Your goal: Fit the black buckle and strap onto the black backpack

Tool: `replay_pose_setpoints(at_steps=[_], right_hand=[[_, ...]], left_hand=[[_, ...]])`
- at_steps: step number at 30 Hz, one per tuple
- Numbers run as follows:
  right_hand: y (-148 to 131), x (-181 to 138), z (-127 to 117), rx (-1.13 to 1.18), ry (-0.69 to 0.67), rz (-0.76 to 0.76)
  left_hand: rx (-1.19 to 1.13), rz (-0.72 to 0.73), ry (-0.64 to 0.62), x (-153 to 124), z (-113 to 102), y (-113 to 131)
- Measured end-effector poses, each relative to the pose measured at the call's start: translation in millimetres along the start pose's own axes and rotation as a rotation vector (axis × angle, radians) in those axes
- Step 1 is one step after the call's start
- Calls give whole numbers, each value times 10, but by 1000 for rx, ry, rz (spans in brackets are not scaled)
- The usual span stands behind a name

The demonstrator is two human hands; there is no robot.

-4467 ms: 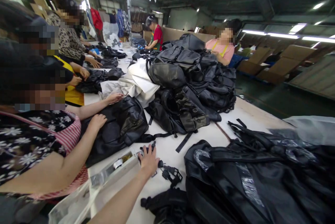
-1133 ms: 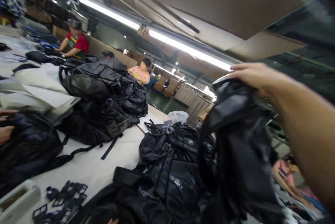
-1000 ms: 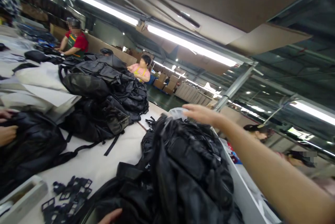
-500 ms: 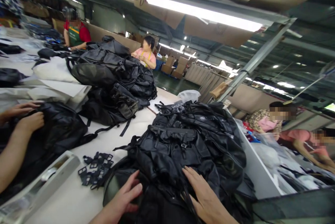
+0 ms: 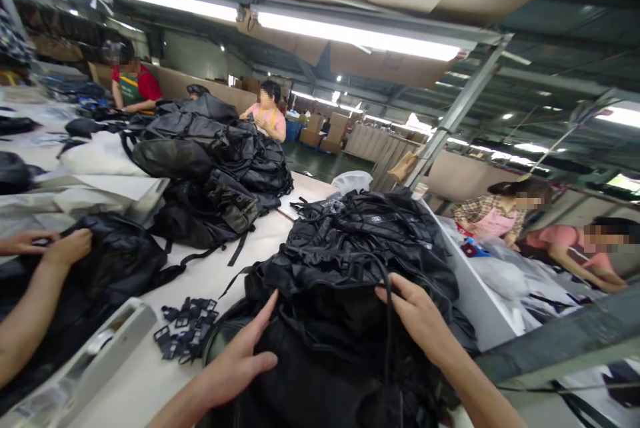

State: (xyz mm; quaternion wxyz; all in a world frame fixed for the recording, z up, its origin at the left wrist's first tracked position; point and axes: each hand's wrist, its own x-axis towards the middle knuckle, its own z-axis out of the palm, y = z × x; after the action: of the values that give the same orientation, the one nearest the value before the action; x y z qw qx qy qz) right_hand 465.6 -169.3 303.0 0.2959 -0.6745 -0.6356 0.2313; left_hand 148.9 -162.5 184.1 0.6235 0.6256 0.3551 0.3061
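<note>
Pressing on a dark bag [image 5: 117,268] well to the left of the black backpack [image 5: 320,355], a co-worker's hands [image 5: 63,248] lie close together on its top. Nearer the camera and also left of the backpack, a long white tray [image 5: 97,358] sits slantwise on the white table [image 5: 220,268]. Between the tray and the backpack lies a loose cluster of black buckles [image 5: 187,331], just beside the backpack's left edge.

The person's left hand [image 5: 240,361] lies flat on the left part of the backpack, fingers stretched out and a little spread, thumb apart, clasping nothing. The backpack itself lies at the near edge of the table, directly below the camera, its dark fabric crumpled.

A thin black cord [image 5: 389,341] runs down the backpack's right part, passing the index finger of the right hand [image 5: 420,321]. That hand rests on the upper right of the backpack with fingers bent and tips on the fabric; whether they pinch a fold or the cord cannot be told.

Touching the backpack on its far side is a heap of backpacks [image 5: 370,235]. Farther off and to the left of that heap stands a second pile [image 5: 210,148]. Beyond the heap lies a clear plastic bag [image 5: 353,181]. Well to the right of the backpack, past the table's edge, two people [image 5: 505,211] bend over pale material.
</note>
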Motion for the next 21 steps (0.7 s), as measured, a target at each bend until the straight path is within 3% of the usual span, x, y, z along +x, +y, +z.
replay_pose_setpoints(at_steps=[3, 6, 9, 11, 13, 17, 21], right_hand=[[-104, -41, 19, 177, -54, 75], [-28, -127, 297, 188, -58, 117], [95, -193, 526, 176, -54, 136], [140, -198, 565, 163, -66, 120], [156, -165, 526, 142, -87, 93], [110, -65, 309, 50, -75, 48], [-194, -190, 112, -107, 114, -55]], left_hand=[[178, -32, -55, -149, -177, 26], [472, -57, 75, -274, -143, -8], [749, 204, 223, -327, 52, 85], [829, 448, 152, -288, 230, 230], [913, 531, 10, -190, 412, 373], [1125, 330, -127, 17, 657, 438], [1089, 299, -140, 53, 666, 310]])
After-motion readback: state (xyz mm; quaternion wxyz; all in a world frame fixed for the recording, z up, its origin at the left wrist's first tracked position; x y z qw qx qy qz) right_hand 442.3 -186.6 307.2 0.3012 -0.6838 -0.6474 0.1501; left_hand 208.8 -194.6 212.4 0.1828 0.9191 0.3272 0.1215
